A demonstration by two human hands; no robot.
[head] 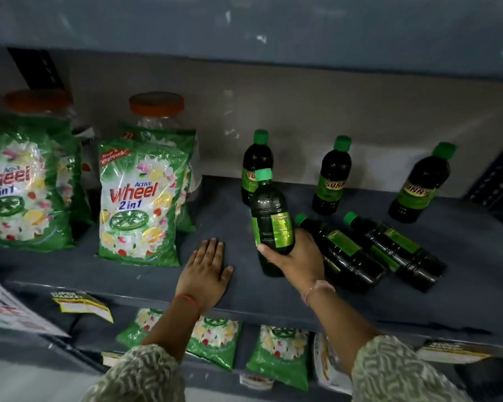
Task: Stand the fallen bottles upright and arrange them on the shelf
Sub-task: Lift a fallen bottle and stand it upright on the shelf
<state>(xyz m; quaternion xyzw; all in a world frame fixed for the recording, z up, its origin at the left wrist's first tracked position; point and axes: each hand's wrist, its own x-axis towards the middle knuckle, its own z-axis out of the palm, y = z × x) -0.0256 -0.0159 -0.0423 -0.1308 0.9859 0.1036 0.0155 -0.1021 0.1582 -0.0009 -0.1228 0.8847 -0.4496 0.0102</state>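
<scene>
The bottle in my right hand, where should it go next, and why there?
Probably set the held bottle down upright in the back row, in the gap between the left standing bottle and the middle standing bottle. Your right hand already holds it near vertical, cap up, just in front of that gap, while two fallen bottles lie behind your wrist and your left hand rests flat, free.

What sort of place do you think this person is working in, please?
Most likely a small grocery shop: metal shelving stocked with repeated goods, namely detergent packets and identical green-capped bottles, plus a price tag clipped to the shelf edge.
</scene>
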